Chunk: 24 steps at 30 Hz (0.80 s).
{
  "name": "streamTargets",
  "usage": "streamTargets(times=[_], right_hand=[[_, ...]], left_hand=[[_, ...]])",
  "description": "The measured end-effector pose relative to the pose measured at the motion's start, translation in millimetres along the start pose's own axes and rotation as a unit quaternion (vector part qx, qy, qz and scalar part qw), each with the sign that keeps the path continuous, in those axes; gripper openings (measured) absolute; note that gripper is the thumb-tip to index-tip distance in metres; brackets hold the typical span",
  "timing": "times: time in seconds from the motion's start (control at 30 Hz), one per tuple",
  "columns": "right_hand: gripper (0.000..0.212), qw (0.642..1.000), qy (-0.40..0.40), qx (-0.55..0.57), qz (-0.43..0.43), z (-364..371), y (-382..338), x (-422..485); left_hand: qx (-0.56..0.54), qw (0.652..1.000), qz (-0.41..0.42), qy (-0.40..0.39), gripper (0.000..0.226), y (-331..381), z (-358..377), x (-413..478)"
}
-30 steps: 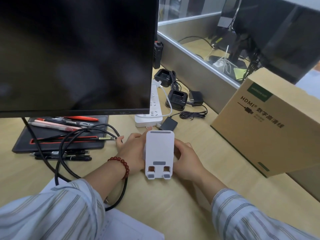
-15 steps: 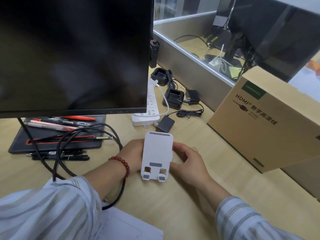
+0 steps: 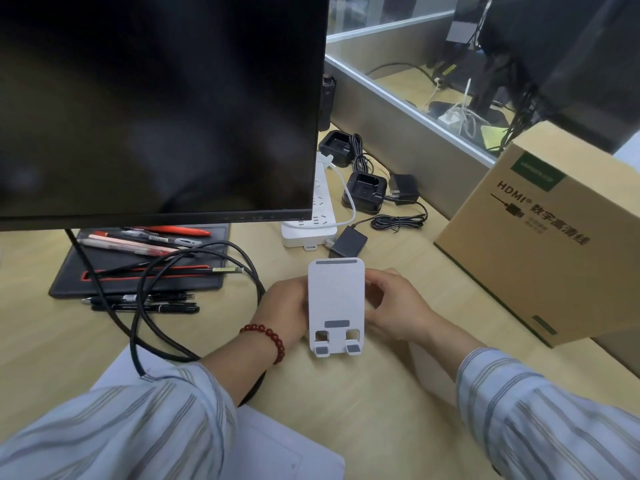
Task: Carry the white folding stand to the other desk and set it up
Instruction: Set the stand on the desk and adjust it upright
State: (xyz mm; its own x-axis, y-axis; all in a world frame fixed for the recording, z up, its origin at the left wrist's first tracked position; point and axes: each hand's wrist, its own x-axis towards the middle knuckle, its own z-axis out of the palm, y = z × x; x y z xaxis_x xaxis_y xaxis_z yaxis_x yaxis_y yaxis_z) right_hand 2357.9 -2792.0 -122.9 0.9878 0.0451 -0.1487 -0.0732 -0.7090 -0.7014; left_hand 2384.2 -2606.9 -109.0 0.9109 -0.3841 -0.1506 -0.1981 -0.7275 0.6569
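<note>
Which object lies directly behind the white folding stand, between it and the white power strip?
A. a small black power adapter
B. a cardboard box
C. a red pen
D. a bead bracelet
A: the small black power adapter lies on the desk just beyond the top edge of the white folding stand, next to the near end of the white power strip.

The brown cardboard box (image 3: 540, 251) at the right bears "HDMI" in dark print beside a cable drawing, Chinese characters following, and a blurred, unreadable green label.
</note>
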Motion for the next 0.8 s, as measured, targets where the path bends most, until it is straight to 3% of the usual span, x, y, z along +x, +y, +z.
streamTargets(times=[0.27,0.43,0.53,0.63,0.8], right_hand=[[0.06,0.996,0.022,0.08,0.034,7.1,6.7,-3.9],[0.056,0.995,-0.005,0.086,0.049,6.7,2.4,5.2],[0.057,0.992,-0.028,0.111,0.052,0.2,-0.8,10.4],[0.053,0.987,-0.029,0.147,0.053,-2.2,-4.3,8.3],[0.051,0.978,0.013,0.198,0.061,8.0,-4.0,-8.5]], left_hand=[[0.004,0.999,0.013,-0.031,0.034,2.5,0.8,9.5],[-0.017,0.998,-0.022,0.063,0.033,7.7,9.8,-0.9],[-0.029,0.996,-0.025,0.081,0.031,7.4,13.1,-2.3],[-0.03,0.998,-0.011,0.058,0.037,3.9,8.5,1.8],[0.034,0.997,0.05,-0.053,0.034,-5.7,-7.8,19.2]])
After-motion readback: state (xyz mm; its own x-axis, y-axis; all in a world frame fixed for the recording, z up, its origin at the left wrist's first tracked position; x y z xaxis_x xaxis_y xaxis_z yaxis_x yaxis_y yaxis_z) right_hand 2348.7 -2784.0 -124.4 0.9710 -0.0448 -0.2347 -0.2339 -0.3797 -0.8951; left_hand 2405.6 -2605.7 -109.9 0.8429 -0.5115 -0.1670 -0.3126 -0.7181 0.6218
